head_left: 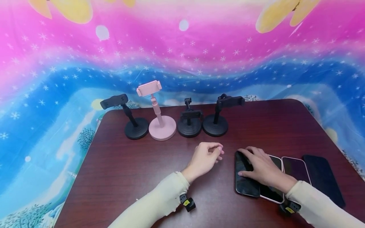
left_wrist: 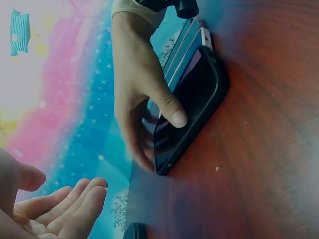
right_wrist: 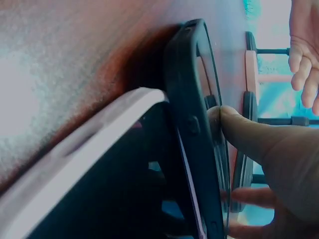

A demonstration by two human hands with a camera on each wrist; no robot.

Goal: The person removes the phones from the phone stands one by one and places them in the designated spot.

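A black phone (head_left: 243,180) lies face up at the left end of a row of phones on the table. My right hand (head_left: 262,166) is over it, thumb on its dark screen and fingers by its far end; the left wrist view shows this thumb (left_wrist: 175,115) on the glass. Under the same hand, partly covered, is a white-edged phone (head_left: 275,193). My left hand (head_left: 203,158) hovers over the table to the left of the phones, fingers loosely bent with nothing in them. It also appears at the edge of the left wrist view, palm partly visible.
A pink-edged phone (head_left: 296,166) and a larger black phone (head_left: 325,179) continue the row rightward. Along the back stand a black phone stand (head_left: 136,128), a pink stand (head_left: 162,128), a folded black stand (head_left: 189,126) and another black stand (head_left: 215,125). A printed cloth hangs behind the table.
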